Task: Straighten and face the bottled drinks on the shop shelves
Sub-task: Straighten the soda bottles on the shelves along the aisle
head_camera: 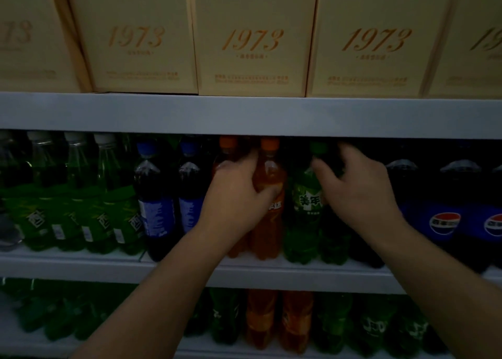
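Gripping bottles with both hands, pretty dim in here.
Left hand (236,193) curls round an orange plastic soda bottle (271,168), thumb across its front. Right hand (358,187) wraps its fingers over the shoulder of a green plastic bottle (334,247) just beside it. Both bottles stand on the grey metal shelf (271,273), with cream 1973 cardboard boxes (252,46) above.

My feed is dim throughout. The boxes (251,41) on the top shelf catch the most light, a flat, warm glow. Under the shelf lip (244,115) the bottles (157,195) sit in shadow, with small glints on their shoulders. The bottom row (260,320) is nearly black. Everything is soft, and the right hand (353,187) smears at the fingers (349,152). Shelf lines bow towards both ends.
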